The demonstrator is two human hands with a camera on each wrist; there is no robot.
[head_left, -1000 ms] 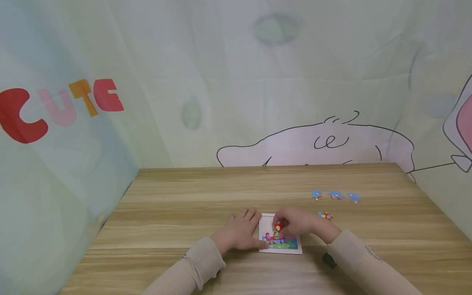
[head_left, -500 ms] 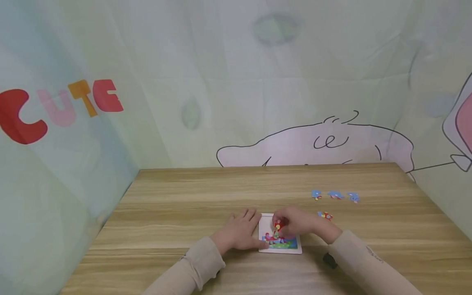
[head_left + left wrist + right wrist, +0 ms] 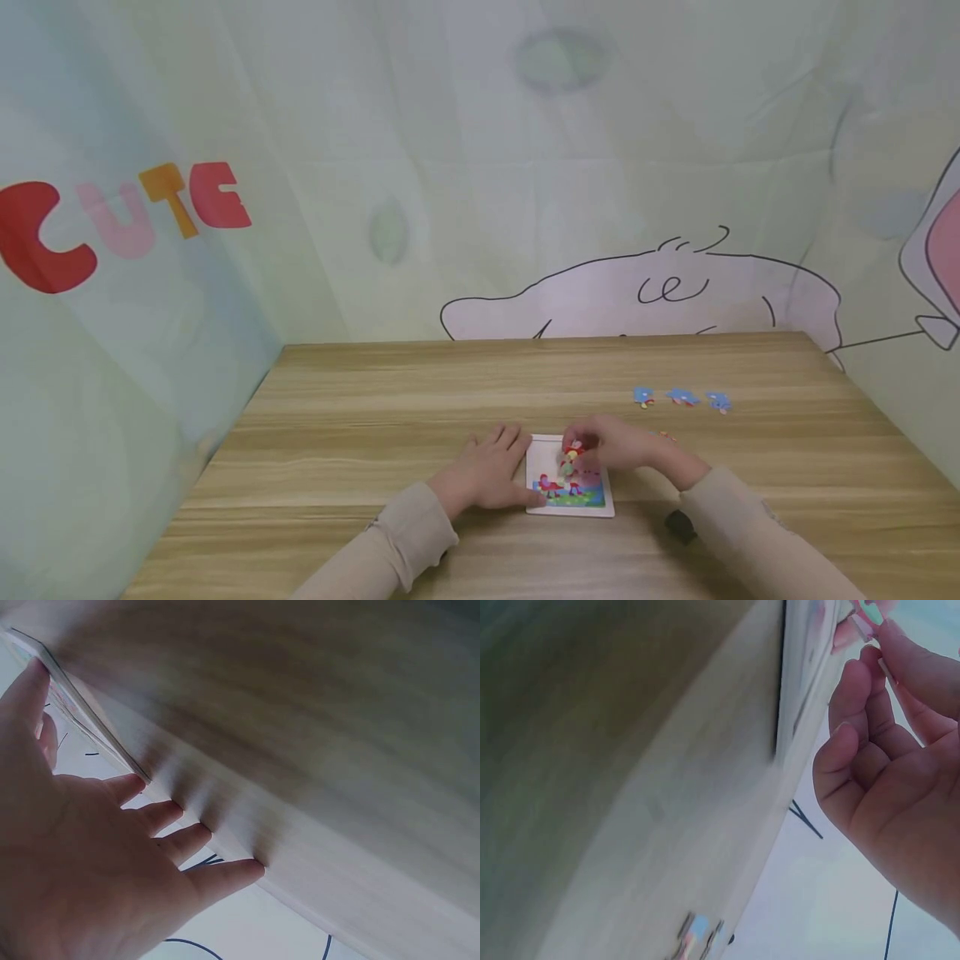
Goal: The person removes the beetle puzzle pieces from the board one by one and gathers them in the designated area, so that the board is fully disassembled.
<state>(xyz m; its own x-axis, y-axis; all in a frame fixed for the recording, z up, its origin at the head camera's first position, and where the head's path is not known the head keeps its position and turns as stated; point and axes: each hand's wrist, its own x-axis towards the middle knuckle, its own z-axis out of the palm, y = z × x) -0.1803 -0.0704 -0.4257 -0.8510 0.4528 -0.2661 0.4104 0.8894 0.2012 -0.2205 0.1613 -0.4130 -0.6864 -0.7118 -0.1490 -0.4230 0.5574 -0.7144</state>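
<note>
A small white-framed jigsaw board (image 3: 573,512) lies flat on the table, its lower part filled with a colourful picture. My left hand (image 3: 486,472) is spread at the board's left side, thumb on its lower left corner and the other fingers straight on the table and at its edge. Over the middle of the board, my right hand (image 3: 617,443) pinches a red, yellow and green puzzle piece (image 3: 572,460) between thumb and fingers. In the right wrist view the piece's green part (image 3: 871,611) shows at the fingertips, tilted and raised off the board.
Three blue puzzle pieces (image 3: 682,397) lie in a row on the wooden table (image 3: 420,375) at the back right. Another piece (image 3: 667,436) is mostly hidden behind my right hand. A small dark object (image 3: 680,527) shows beside my right sleeve.
My right hand has shifted slightly right and away from me, with the puzzle piece lifted and tilted from its earlier place, uncovering more of the board. My left hand has stayed still.
</note>
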